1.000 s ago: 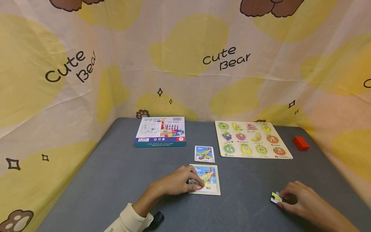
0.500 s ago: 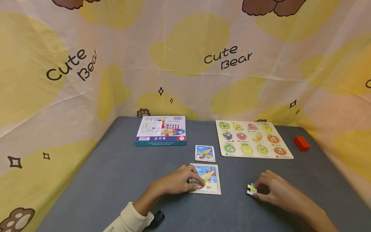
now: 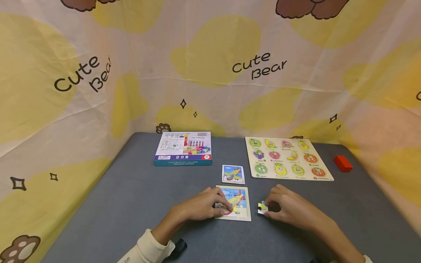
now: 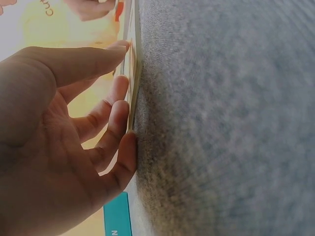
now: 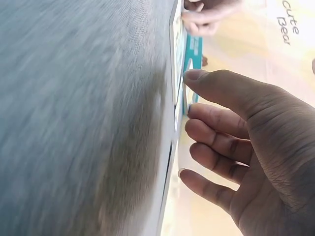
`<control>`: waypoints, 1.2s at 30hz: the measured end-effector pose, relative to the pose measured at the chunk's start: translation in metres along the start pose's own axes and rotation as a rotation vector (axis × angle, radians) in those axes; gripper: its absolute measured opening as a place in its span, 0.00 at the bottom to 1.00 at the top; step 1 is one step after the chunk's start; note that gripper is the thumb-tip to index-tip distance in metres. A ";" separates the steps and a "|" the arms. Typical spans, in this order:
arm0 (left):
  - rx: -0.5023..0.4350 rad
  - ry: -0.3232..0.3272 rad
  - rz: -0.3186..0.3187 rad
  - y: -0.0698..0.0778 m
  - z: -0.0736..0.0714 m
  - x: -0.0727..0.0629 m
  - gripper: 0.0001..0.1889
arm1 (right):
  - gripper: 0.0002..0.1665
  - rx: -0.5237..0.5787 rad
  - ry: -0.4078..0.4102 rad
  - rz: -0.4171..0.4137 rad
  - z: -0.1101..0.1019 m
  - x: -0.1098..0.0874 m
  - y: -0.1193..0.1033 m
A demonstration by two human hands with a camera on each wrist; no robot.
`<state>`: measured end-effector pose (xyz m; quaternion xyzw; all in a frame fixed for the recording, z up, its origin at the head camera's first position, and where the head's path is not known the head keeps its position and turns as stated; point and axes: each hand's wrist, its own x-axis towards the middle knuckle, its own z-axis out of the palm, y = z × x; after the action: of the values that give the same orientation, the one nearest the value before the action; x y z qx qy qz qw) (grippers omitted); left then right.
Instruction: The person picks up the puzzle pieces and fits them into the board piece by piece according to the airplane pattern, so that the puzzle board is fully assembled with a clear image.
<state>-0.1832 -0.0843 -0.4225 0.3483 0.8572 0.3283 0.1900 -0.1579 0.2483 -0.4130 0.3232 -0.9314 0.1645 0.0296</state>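
Note:
A small square airplane puzzle in a pale frame (image 3: 249, 205) lies at the middle of the table, its lower right part bare. My left hand (image 3: 204, 205) rests its thumb and fingertips on the puzzle's left side, covering some of the picture. In the left wrist view, the fingertips of that hand (image 4: 74, 128) meet the board's surface. Just right of the frame, my right hand (image 3: 292, 205) pinches a jigsaw piece (image 3: 262, 208) coloured yellow, blue and white. The right wrist view shows this piece (image 5: 187, 93) edge-on between thumb and forefinger, off the table.
Behind the puzzle lies a card (image 3: 232, 174) with the same airplane picture. A beaded-column game box (image 3: 182, 149) stands at the back left. Farther right are a fruit puzzle board (image 3: 284, 173) and a red block (image 3: 343, 163). Printed cloth walls (image 3: 210, 54) enclose the table.
My right hand has carried the jigsaw piece leftward across the table, from the right side to just beside the puzzle frame. The left hand has stayed on the puzzle.

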 end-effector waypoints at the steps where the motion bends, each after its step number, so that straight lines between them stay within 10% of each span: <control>1: 0.000 0.001 0.003 0.000 0.000 0.000 0.11 | 0.11 0.004 -0.005 -0.007 0.001 0.003 -0.002; 29: -0.005 -0.012 -0.015 -0.004 0.001 0.001 0.12 | 0.11 0.084 -0.149 -0.058 0.018 0.045 -0.027; 36: -0.005 -0.006 0.046 -0.032 0.010 0.010 0.12 | 0.08 0.131 -0.167 -0.031 0.019 0.045 -0.028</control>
<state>-0.1995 -0.0904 -0.4524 0.3686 0.8474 0.3338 0.1859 -0.1756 0.1950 -0.4160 0.3516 -0.9128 0.1969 -0.0667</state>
